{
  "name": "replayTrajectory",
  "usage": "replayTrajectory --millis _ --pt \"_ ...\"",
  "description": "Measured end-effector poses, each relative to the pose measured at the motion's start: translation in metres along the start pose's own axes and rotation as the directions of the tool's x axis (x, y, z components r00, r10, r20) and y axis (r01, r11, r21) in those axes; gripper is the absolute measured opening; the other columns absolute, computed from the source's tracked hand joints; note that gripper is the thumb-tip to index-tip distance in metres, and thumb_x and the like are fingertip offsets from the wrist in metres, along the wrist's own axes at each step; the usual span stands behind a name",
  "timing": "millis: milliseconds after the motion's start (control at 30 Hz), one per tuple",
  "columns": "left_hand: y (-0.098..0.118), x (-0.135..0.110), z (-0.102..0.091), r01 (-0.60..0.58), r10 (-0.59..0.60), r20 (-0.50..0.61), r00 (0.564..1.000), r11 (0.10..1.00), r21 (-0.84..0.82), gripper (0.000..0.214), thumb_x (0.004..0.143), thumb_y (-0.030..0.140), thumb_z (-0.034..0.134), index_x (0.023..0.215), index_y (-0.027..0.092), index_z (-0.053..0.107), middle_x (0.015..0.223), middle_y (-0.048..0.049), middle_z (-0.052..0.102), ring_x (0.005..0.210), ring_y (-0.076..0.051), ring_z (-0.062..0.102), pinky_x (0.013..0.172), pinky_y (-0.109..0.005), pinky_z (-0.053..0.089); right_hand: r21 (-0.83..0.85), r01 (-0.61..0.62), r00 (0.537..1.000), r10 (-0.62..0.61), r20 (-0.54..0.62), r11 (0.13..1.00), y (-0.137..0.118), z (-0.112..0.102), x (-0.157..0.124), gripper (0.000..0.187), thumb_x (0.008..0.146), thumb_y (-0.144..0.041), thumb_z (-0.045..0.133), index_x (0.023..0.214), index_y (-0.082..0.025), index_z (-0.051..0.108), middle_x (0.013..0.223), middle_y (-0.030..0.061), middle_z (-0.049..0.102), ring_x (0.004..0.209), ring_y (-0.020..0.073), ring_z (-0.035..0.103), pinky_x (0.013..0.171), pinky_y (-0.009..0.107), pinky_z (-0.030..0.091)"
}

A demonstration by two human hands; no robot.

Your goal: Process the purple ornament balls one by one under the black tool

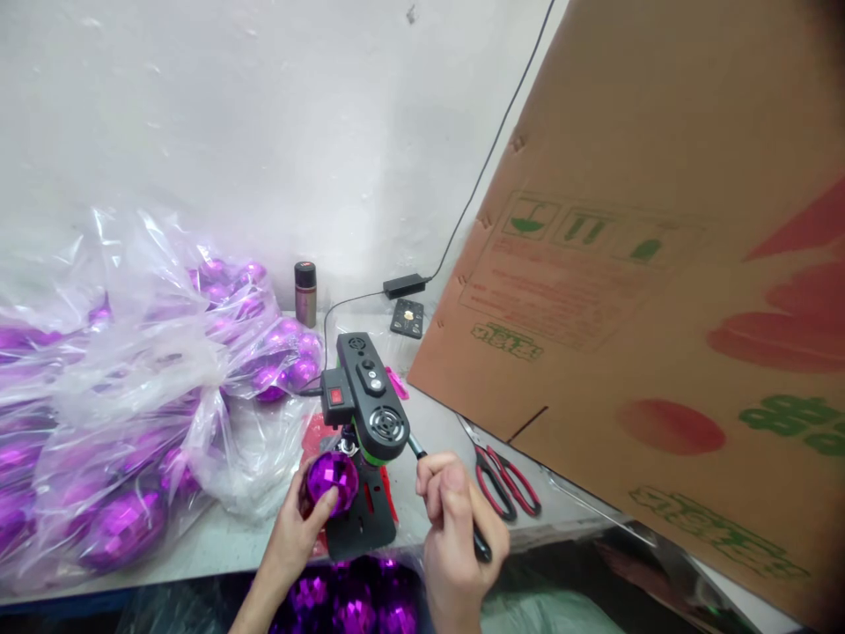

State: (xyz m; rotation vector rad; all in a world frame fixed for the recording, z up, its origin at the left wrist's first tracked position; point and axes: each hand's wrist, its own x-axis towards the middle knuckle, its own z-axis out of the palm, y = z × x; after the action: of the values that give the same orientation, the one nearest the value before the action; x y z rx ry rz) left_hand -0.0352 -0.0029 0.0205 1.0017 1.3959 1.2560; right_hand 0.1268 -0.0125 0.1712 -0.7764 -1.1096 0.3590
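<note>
My left hand is closed round a shiny purple faceted ball and holds it under the head of a small black bench drill press. My right hand is closed on the machine's black lever handle, which slants out from its right side. The press stands on a black base plate near the table's front edge, with a red switch on its left side.
Clear plastic bags of purple balls fill the left of the table. More purple balls lie below the front edge. Red-handled scissors rest beside a large tilted cardboard box. A small spray can and power adapter sit by the wall.
</note>
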Motion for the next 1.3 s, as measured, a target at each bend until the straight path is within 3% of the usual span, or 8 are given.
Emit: replayTrajectory --millis 167,367,733,1000,1133,1300 --pt "-0.004 -0.003 0.011 -0.180 0.173 0.051 0.984 0.954 0.240 0.073 0.079 0.059 0.081 0.141 0.023 0.066 0.143 -0.0138 0.075 0.136 -0.039 0.070 0.121 -0.057 0.052 -0.059 -0.016 0.999 0.018 0.033 0.998 -0.006 -0.001 0.007 0.054 0.113 -0.026 0.051 0.061 -0.021 0.042 0.057 -0.0047 0.042 0.057 0.0100 0.051 0.055 0.024 0.039" --pt "-0.007 -0.002 0.017 -0.317 0.315 0.067 0.947 0.876 0.365 0.067 0.080 0.047 0.083 0.140 0.024 0.067 0.143 -0.0152 0.075 0.134 -0.041 0.071 0.113 -0.059 0.059 -0.091 -0.040 0.998 0.044 0.040 0.995 -0.010 -0.002 0.012 0.055 0.114 -0.029 0.051 0.060 -0.021 0.042 0.056 -0.0048 0.043 0.056 0.0094 0.050 0.055 0.024 0.039" --pt "-0.014 -0.003 0.031 -0.345 0.347 0.072 0.935 0.847 0.405 0.069 0.077 0.041 0.080 0.142 0.023 0.066 0.144 -0.0170 0.075 0.136 -0.043 0.070 0.114 -0.064 0.058 -0.057 -0.026 1.000 0.026 0.011 0.998 -0.008 0.002 0.013 0.055 0.113 -0.028 0.052 0.060 -0.021 0.042 0.055 -0.0051 0.041 0.055 0.0095 0.049 0.054 0.022 0.040" --pt "-0.040 0.004 0.048 -0.352 0.375 0.000 0.927 0.870 0.344 0.076 0.068 0.043 0.084 0.138 0.018 0.067 0.132 -0.0179 0.077 0.123 -0.043 0.074 0.108 -0.064 0.060 -0.030 0.024 0.999 -0.022 0.037 0.999 -0.008 0.001 0.011 0.053 0.112 -0.023 0.052 0.060 -0.021 0.044 0.056 -0.0050 0.041 0.056 0.0099 0.051 0.053 0.023 0.040" --pt "-0.050 0.006 0.050 -0.390 0.416 0.003 0.909 0.850 0.354 0.078 0.064 0.041 0.085 0.137 0.019 0.068 0.130 -0.0168 0.078 0.120 -0.042 0.075 0.107 -0.064 0.061 0.000 0.056 0.998 -0.056 -0.032 0.998 0.005 -0.001 0.000 0.048 0.111 -0.018 0.053 0.063 -0.020 0.045 0.059 -0.0045 0.046 0.056 0.0103 0.052 0.054 0.025 0.038" --pt "-0.045 0.004 0.052 -0.373 0.397 0.014 0.918 0.847 0.380 0.077 0.064 0.038 0.083 0.136 0.018 0.068 0.129 -0.0167 0.078 0.121 -0.043 0.074 0.106 -0.064 0.060 -0.020 0.117 0.983 -0.118 -0.139 0.993 0.012 0.006 -0.010 0.051 0.110 -0.019 0.054 0.060 -0.020 0.043 0.053 -0.0056 0.041 0.052 0.0100 0.050 0.052 0.026 0.034"
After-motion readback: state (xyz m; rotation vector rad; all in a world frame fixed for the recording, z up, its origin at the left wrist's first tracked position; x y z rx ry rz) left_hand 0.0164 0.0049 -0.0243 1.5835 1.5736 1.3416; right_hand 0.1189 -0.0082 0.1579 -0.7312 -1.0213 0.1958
